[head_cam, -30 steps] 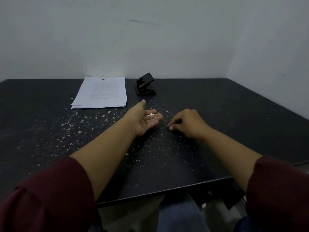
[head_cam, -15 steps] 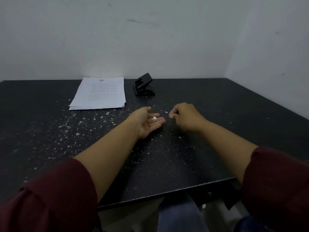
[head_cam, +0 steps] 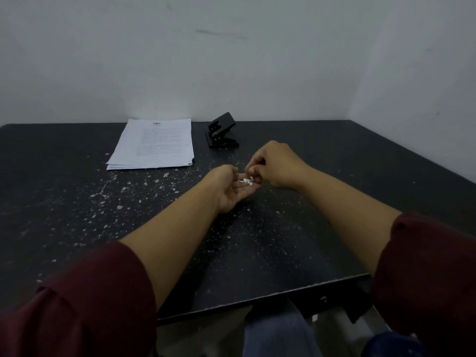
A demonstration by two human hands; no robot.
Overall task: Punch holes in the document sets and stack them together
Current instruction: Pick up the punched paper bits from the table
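A: Fingers?
B: R hand (head_cam: 273, 164) fingers (head_cam: 253, 171) curled, tips pinched over L palm; can't tell if a chad is held. L hand (head_cam: 229, 189) palm up, relaxed, cupping white chads (head_cam: 247, 180).
A: Docs?
B: Papers (head_cam: 154, 144) stacked far left on counter (head_cam: 360, 181), punch (head_cam: 222, 131) just beside, to the right. Flecks across counter.

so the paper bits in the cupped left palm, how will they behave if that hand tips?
The paper bits look tiny and thin, so probably near weightless and apt to scatter. They lie loose on the left hand, so they would likely slide off; similar flecks dot the table.
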